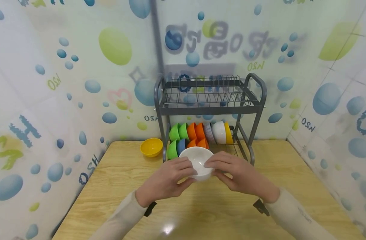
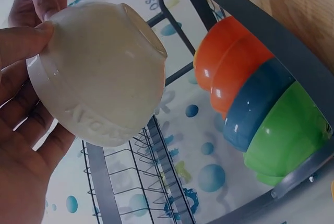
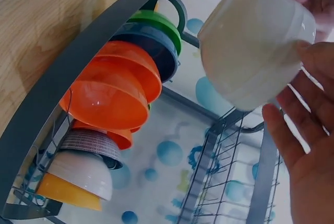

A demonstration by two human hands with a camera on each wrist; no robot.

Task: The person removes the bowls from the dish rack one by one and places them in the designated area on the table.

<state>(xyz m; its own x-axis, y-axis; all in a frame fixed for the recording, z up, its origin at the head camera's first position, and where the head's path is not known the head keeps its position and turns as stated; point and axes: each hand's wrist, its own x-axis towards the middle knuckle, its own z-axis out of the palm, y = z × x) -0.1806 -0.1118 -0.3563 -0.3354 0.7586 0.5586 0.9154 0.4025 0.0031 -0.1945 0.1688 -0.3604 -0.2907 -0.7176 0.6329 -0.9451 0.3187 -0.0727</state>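
A white bowl (image 1: 197,158) is held up in front of the dish rack, tilted so that its inside faces the head camera. My left hand (image 1: 171,176) grips the left side of its rim, fingers over the edge and thumb below. On the opposite side my right hand (image 1: 235,171) holds the rim in the same way. Raised lettering shows on the outside of the white bowl (image 2: 99,78) in the left wrist view. In the right wrist view, the right hand's (image 3: 313,114) thumb and fingers lie against the bowl's wall.
Behind the hands stands a grey two-tier dish rack (image 1: 212,110). Its lower tier holds green, blue, orange, patterned, white and yellow bowls on edge, among them an orange bowl (image 3: 107,96). A yellow bowl (image 1: 151,147) sits on the wooden table (image 1: 123,176) left of the rack.
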